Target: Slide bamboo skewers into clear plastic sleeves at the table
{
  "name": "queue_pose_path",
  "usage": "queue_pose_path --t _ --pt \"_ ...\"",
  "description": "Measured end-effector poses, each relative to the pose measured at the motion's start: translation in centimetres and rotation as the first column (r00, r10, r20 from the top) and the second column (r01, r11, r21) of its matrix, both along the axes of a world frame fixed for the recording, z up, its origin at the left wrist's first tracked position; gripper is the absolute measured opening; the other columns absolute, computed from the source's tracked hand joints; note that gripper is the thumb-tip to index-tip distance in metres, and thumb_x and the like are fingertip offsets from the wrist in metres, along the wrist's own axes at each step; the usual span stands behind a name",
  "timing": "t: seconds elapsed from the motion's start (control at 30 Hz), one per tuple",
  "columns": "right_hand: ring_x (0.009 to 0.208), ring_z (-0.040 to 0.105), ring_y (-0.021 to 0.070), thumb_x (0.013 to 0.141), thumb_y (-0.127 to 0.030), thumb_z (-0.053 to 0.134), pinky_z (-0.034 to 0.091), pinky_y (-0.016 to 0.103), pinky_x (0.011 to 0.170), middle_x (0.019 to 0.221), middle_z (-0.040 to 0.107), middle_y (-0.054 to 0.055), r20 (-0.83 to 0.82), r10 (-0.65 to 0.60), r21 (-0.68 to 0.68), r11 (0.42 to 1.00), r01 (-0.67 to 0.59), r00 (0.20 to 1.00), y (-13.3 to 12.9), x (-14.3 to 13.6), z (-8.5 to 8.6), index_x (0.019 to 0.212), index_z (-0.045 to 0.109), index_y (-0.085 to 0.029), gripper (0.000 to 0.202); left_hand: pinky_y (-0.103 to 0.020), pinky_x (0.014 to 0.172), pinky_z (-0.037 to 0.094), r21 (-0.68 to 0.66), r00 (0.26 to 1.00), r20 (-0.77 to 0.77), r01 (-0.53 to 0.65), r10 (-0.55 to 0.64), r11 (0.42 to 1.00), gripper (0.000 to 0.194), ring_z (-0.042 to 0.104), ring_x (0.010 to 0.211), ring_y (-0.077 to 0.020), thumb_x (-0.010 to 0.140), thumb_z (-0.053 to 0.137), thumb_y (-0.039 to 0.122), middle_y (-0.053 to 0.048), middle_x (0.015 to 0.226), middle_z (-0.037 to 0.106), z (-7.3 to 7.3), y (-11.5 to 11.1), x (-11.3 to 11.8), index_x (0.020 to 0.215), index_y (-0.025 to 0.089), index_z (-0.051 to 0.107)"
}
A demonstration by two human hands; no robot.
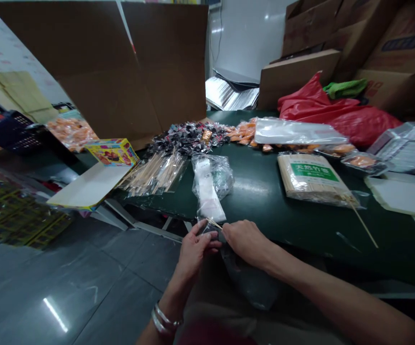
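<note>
My left hand [195,248] and my right hand [245,241] meet at the near edge of the dark green table [264,191]. Together they pinch a small dark item with a thin bamboo stick [213,223] poking out of it. A clear plastic bag [250,280] hangs below my right hand over my lap. Just beyond my hands lies a clear bag with a white strip [209,189]. A bundle of loose bamboo sticks in plastic [153,173] lies to the left of it. A pack of bamboo skewers with a green label [313,178] lies to the right.
A heap of small black pieces [184,136] and orange packets [245,132] lie farther back. A large cardboard sheet [121,67] stands behind. Red plastic bags [329,112], cardboard boxes [336,43], a colourful small box [113,152] and white cards [403,196] surround the table.
</note>
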State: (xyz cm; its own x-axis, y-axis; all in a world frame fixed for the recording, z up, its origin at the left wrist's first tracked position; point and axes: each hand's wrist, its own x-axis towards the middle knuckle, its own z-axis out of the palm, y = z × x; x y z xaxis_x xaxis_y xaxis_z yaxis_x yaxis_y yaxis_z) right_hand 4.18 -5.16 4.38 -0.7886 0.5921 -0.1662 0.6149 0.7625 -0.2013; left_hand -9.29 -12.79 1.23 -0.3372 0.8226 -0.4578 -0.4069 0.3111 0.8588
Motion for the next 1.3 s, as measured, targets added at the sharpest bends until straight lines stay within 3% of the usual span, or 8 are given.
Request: queue_pose_path --t 0.17,0.33,0.43,0.57,0.8,0.97,1.17,1.3 --pt "0.071 0.066 0.0219 0.091 -0.021 0.045 0.041 0.025 0.058 0.078 0.070 0.011 -0.234 -0.294 -0.215 0.945 0.246 0.927 -1.0 -0.2 -1.2 0.089 0.062 -0.015 0.018 -0.022 0.056 0.051 0.051 0.994 -0.072 0.084 -0.080 0.995 0.056 0.067 0.062 -0.0157 0.070 0.071 0.025 -0.005 0.074 0.071 -1.1 -1.1 1.1 0.120 0.012 0.050" --pt "0.054 0.058 0.0141 0.089 -0.021 0.046 0.039 0.021 0.053 0.061 0.062 0.000 -0.520 -0.559 -0.531 0.804 0.268 0.646 -2.1 -0.2 -3.7 0.091 0.051 -0.017 0.007 -0.024 0.062 0.051 0.042 0.982 -0.114 0.153 -0.148 0.987 0.035 0.066 0.063 -0.0157 0.065 0.075 0.033 -0.005 0.074 0.071 -2.1 -3.0 1.3 0.091 0.012 0.064" --pt "0.050 0.055 0.0129 0.088 -0.022 0.046 0.038 0.021 0.053 0.056 0.059 -0.003 -0.555 -0.607 -0.578 0.773 0.261 0.569 -2.4 -0.4 -4.2 0.085 0.050 -0.019 0.006 -0.024 0.061 0.050 0.002 0.984 -0.033 0.174 -0.174 0.985 0.032 0.066 0.061 -0.0155 0.063 0.077 0.035 -0.004 0.072 0.071 -2.1 -3.7 1.2 0.083 0.013 0.066" --pt "0.050 0.053 0.0113 0.089 -0.025 0.046 0.037 0.021 0.053 0.055 0.056 -0.004 -0.583 -0.616 -0.589 0.770 0.246 0.530 -3.1 0.5 -3.4 0.081 0.052 -0.019 0.011 -0.021 0.055 0.047 -0.052 0.994 0.085 0.070 -0.065 0.996 0.037 0.065 0.059 -0.0140 0.061 0.078 0.035 -0.005 0.073 0.070 -1.6 -3.4 0.9 0.087 0.013 0.066" --pt "0.053 0.049 0.0091 0.090 -0.027 0.049 0.035 0.019 0.053 0.057 0.056 -0.003 -0.542 -0.403 -0.673 0.733 -0.095 0.738 -4.5 3.7 -2.4 0.080 0.065 -0.017 0.022 -0.025 0.069 0.052 0.024 0.993 0.087 0.080 -0.082 0.996 0.035 0.067 0.074 -0.0163 0.059 0.079 0.026 -0.008 0.083 0.072 -1.4 -2.4 0.1 0.091 0.013 0.070" --pt "0.051 0.048 0.0088 0.088 -0.022 0.050 0.033 0.018 0.051 0.054 0.054 -0.004 -0.495 -0.414 -0.677 0.735 -0.041 0.764 -3.5 4.2 -2.8 0.076 0.064 -0.016 0.020 -0.025 0.069 0.053 0.043 0.990 0.033 0.134 -0.136 0.990 0.043 0.068 0.075 -0.0177 0.062 0.077 0.029 -0.009 0.086 0.073 -1.2 -2.2 0.1 0.100 0.012 0.067" --pt "0.056 0.053 0.0110 0.090 -0.021 0.047 0.032 0.021 0.053 0.065 0.062 0.000 -0.472 -0.370 -0.487 0.866 0.113 0.800 -4.1 3.2 -2.8 0.078 0.063 -0.018 0.020 -0.027 0.074 0.053 0.012 0.990 0.054 0.130 -0.130 0.991 0.065 0.068 0.073 -0.0168 0.063 0.076 0.025 -0.007 0.082 0.073 -1.2 -2.1 0.8 0.122 0.009 0.052" --pt "0.064 0.060 0.0158 0.091 -0.021 0.045 0.031 0.024 0.058 0.072 0.067 0.004 -0.354 -0.348 -0.297 0.922 0.248 0.868 -4.1 2.1 -3.0 0.080 0.062 -0.019 0.020 -0.026 0.077 0.051 0.001 0.990 0.018 0.141 -0.141 0.990 0.064 0.068 0.076 -0.0169 0.066 0.072 0.021 -0.007 0.082 0.073 -1.5 -2.4 1.5 0.124 0.009 0.051"
